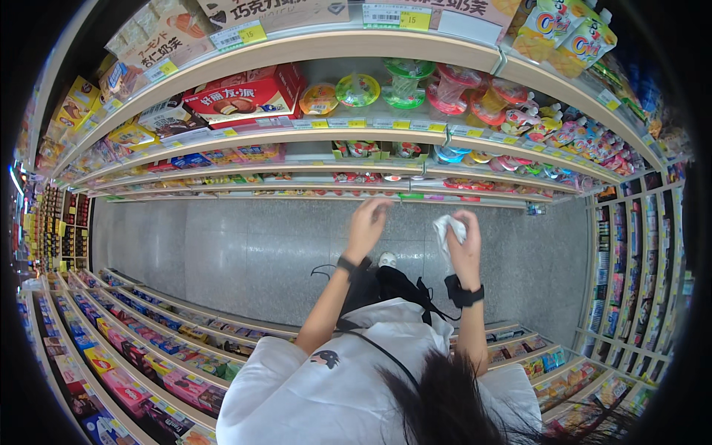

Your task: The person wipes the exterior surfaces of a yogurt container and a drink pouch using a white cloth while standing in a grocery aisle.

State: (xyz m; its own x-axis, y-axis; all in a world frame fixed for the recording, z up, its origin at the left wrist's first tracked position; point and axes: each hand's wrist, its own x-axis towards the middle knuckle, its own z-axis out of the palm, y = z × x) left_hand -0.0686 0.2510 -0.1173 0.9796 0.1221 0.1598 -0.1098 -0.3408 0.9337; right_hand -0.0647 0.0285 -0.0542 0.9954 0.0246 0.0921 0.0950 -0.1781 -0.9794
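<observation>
My right hand (467, 241) is closed around a crumpled white cloth (447, 228), which could also be a tissue. Part of it hangs out on the thumb side, in front of the snack shelves. To its left, my left hand (367, 228) is raised near the lower shelf edge. Its fingers are loosely bent and slightly blurred, with a gap by the thumb and nothing visible in them. Black bands circle both wrists. Neither hand visibly touches the shelves. On the shelf ahead stand a red snack box (245, 95), a green-lidded jelly cup (357, 90) and clear cups with coloured lids (406, 83).
Tiered shelves with price-tag strips (356, 135) run across the front. Pouches (567, 37) stand at the upper right. Behind me another packed snack shelf (148, 356) rises, and a further rack (630, 259) is at the right. Grey tiled floor (215, 245) lies between.
</observation>
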